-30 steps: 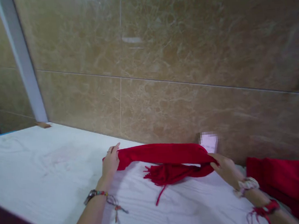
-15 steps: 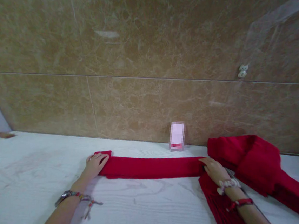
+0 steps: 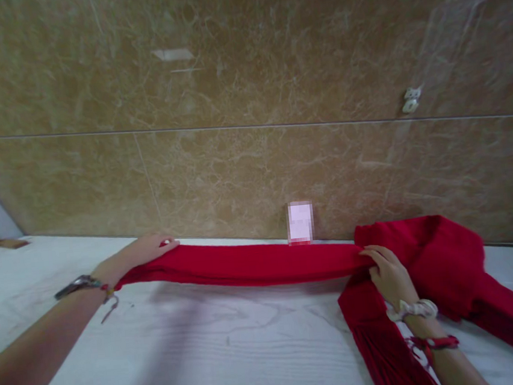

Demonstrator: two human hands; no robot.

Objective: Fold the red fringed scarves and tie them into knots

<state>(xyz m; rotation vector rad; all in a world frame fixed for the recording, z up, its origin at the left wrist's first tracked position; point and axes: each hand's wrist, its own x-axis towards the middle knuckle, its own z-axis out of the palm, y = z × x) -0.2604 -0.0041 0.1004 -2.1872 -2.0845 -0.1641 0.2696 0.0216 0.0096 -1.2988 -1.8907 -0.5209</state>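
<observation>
A long red scarf (image 3: 263, 264), folded into a narrow band, stretches between my hands, and its left part is raised off the table. My left hand (image 3: 146, 251) grips the band near its left end, with a loose bit hanging below the wrist. At the other end, my right hand (image 3: 389, 273) pinches the band's edge between thumb and fingers. Under and in front of my right hand lies a fringed red scarf end (image 3: 379, 338). Beside it is a heaped, folded red cloth (image 3: 439, 259) trailing off to the right edge.
The white wood-grain table (image 3: 253, 350) runs along a brown marbled wall (image 3: 236, 170). A pixelated pink-white object (image 3: 300, 221) leans against the wall behind the band. A small white cat-shaped figure (image 3: 411, 99) is on the wall. A small brown piece (image 3: 11, 243) sits at the far left corner.
Both hands have lifted the band off the table, where it lay flat. My left hand has moved left and up, and my right hand has shifted right. The view has tilted slightly.
</observation>
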